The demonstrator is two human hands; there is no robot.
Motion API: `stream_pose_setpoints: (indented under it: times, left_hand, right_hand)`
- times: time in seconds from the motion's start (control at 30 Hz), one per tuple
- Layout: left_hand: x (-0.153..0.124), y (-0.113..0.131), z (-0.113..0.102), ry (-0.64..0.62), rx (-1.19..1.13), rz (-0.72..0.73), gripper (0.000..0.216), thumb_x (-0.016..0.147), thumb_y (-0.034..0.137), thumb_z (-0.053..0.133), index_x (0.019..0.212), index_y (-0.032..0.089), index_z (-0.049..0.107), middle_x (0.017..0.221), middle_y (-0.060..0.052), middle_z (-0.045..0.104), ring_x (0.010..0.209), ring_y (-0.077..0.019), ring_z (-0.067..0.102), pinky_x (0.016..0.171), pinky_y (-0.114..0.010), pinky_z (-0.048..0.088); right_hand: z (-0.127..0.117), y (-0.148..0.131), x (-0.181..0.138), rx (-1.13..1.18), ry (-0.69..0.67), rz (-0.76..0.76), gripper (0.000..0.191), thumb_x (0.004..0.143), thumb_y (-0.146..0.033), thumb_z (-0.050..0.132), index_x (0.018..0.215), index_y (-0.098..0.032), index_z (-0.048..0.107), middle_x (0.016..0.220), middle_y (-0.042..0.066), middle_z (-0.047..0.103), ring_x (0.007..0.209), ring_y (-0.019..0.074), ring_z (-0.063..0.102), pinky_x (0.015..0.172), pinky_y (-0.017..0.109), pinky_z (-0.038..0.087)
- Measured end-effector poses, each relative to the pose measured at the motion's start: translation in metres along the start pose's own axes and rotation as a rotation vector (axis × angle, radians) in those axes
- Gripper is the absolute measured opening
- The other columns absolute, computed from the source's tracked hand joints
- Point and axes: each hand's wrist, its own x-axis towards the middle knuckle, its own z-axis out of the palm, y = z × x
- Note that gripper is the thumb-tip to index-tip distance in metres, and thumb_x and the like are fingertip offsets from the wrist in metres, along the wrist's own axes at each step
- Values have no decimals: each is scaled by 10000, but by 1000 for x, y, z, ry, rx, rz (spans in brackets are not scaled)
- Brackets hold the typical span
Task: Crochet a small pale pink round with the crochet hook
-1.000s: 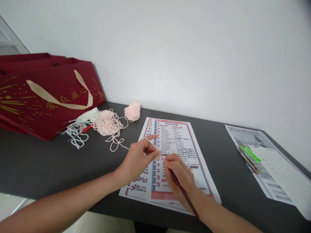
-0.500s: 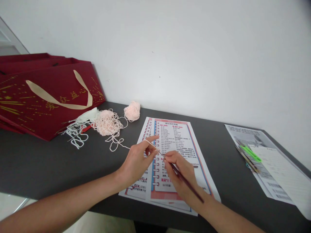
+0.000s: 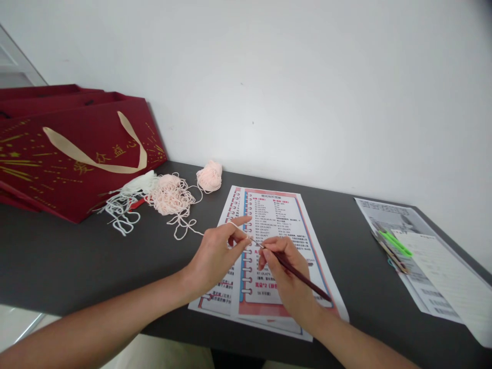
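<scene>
My right hand (image 3: 288, 271) is closed around a crochet hook (image 3: 302, 277) with a dark brown handle, its thin metal tip pointing left. That tip meets the fingertips of my left hand (image 3: 215, 256), where thumb and a finger pinch pale pink yarn while the index finger stretches out. The yarn strand runs over my left index finger and back to a loose tangle of pink yarn (image 3: 171, 197). Any worked stitches between the fingertips are too small to make out. Beneath both hands lie printed pattern sheets (image 3: 284, 215) with blue and red borders.
Dark red gift bags (image 3: 77, 154) stand at the left. A pink yarn ball (image 3: 209, 176) and a bundle of white yarn (image 3: 123, 205) lie near them. On the right, bright green scissors (image 3: 397, 243) rest on papers (image 3: 453, 277). A white wall backs the dark table (image 3: 96, 256).
The crochet hook's handle end has swung slightly right and up, and my right fingers have shifted on it. My left hand stays nearly still.
</scene>
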Motion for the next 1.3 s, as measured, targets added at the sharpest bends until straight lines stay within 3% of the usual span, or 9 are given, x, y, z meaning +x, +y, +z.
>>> stream_pose_setpoints:
  times: [0.17, 0.33, 0.47, 0.53, 0.73, 0.83, 1.0, 1.13, 1.3]
  left_hand:
    - [-1, 3, 1, -32, -38, -30, 72, 796, 195, 606, 726, 187, 620, 995, -69, 721, 1018, -234, 636, 728, -301, 478]
    - [3, 3, 3, -64, -221, -88, 43, 759, 187, 647, 796, 180, 628, 741, -43, 704, 1051, -239, 601, 764, -303, 452]
    - [10, 2, -1, -245, -673, -366, 602, 702, 182, 719, 1248, 186, 467, 648, 53, 630, 680, -136, 616, 709, -288, 446]
    - [12, 3, -5, -333, -855, -489, 712, 684, 148, 735, 1313, 183, 402, 659, 66, 616, 634, -98, 586, 700, -261, 432]
    - [11, 4, -6, -378, -1073, -634, 611, 699, 99, 706, 1262, 131, 472, 668, 54, 594, 650, -77, 568, 735, -248, 418]
    - [10, 5, 0, -293, -943, -522, 666, 699, 115, 702, 1304, 139, 423, 658, 54, 606, 661, -92, 576, 760, -265, 421]
    - [10, 1, 5, -183, -681, -338, 658, 726, 173, 674, 1324, 143, 399, 668, 35, 622, 665, -127, 590, 716, -292, 447]
    - [9, -4, 4, -102, -438, -198, 584, 762, 222, 652, 1305, 169, 444, 706, 11, 645, 685, -141, 599, 697, -289, 458]
    - [6, 1, 0, -20, -148, -39, 463, 798, 197, 620, 1248, 209, 514, 722, 13, 683, 653, -126, 575, 652, -252, 446]
  right_hand:
    - [-6, 3, -1, -329, -248, -395, 182, 876, -59, 453, 976, -204, 497, 951, 78, 553, 827, 176, 563, 703, 304, 495]
    - [-5, 5, 3, -267, -168, -374, 184, 876, -60, 438, 962, -214, 490, 917, 62, 547, 767, 154, 561, 664, 273, 493]
    - [-10, 9, 11, -207, -205, -462, 222, 862, -31, 448, 982, -213, 489, 918, 56, 553, 762, 140, 562, 635, 248, 484]
    - [-15, 10, 14, -202, -230, -525, 240, 858, -25, 456, 1010, -209, 485, 912, 50, 560, 763, 135, 561, 623, 239, 479]
    - [-16, -4, 12, -632, -261, -724, 177, 882, -39, 413, 1003, -143, 490, 959, 127, 594, 769, 185, 519, 636, 316, 472]
    - [-9, -10, 7, -653, -199, -615, 155, 878, -46, 424, 942, -167, 497, 881, 86, 582, 710, 173, 517, 594, 294, 456]
    - [-5, -8, 2, -285, -58, -230, 119, 894, -112, 433, 903, -227, 463, 865, 20, 547, 699, 140, 544, 596, 261, 458]
    - [-8, -6, 3, -101, -2, -73, 76, 883, -160, 485, 860, -229, 508, 864, 13, 559, 675, 129, 530, 588, 263, 440]
    - [-7, -11, 13, 420, 19, 306, 138, 897, -236, 482, 761, -214, 494, 679, -25, 525, 536, 107, 478, 500, 247, 414]
